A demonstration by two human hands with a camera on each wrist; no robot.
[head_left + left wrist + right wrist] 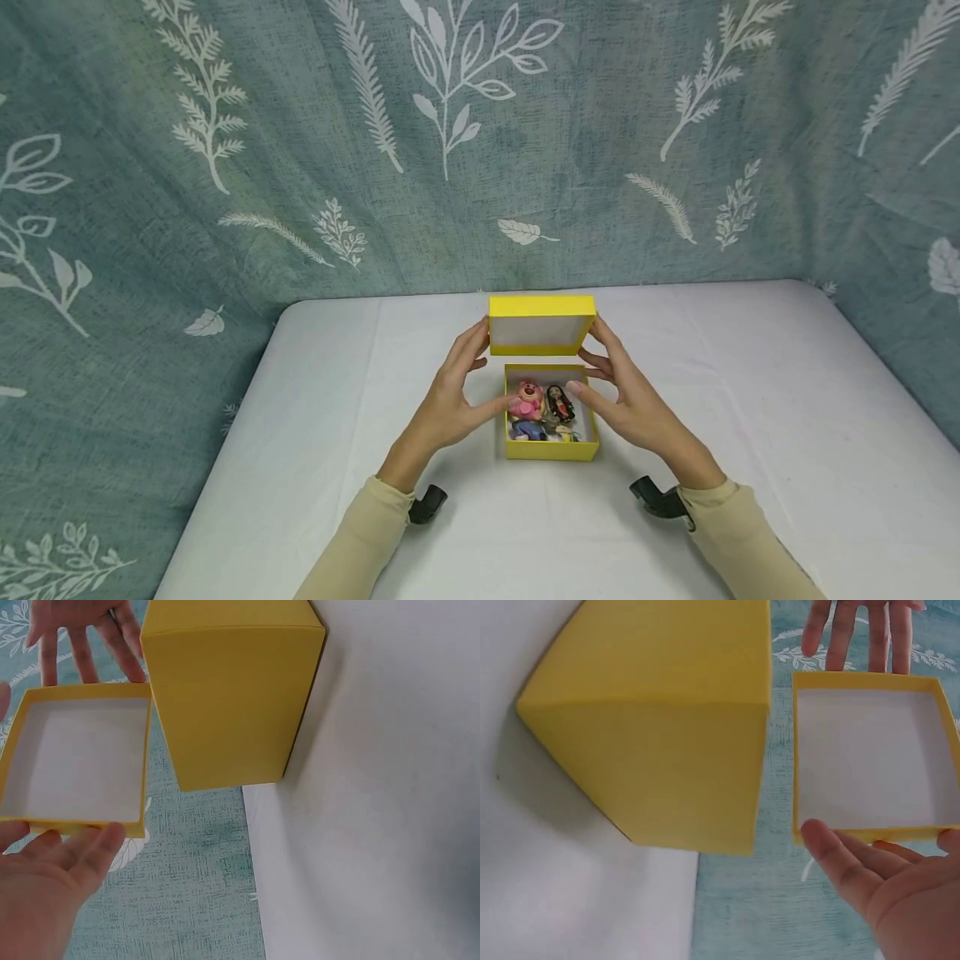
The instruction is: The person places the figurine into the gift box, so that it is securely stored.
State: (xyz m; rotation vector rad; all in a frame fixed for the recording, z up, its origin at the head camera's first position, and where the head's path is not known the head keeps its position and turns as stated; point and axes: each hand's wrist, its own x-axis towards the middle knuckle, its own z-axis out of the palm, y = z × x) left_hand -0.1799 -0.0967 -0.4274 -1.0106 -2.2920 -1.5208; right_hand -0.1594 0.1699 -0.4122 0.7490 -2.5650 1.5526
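A yellow lid (pixel 542 307) with a white inside is raised above and behind an open yellow box (pixel 551 452), tilted so its inside faces me. My left hand (pixel 450 408) presses its fingers against the lid's left side. Opposite, the fingers of my right hand (pixel 641 408) press the right side. Both thumbs point inward over the box, off the lid. Inside the box lie a pink bear figure (pixel 528 402), a dark-haired doll figure (pixel 559 404), a blue figure (pixel 529 430) and a partly hidden yellowish thing (pixel 567 434). Both wrist views show the lid (pixel 82 757) between the hands.
The box stands on a white-covered table (pixel 750 417). A blue-green curtain with white leaf prints (pixel 480 208) hangs behind and beside the table. Black wrist mounts (pixel 429 505) show at both sleeves, a little above the cloth.
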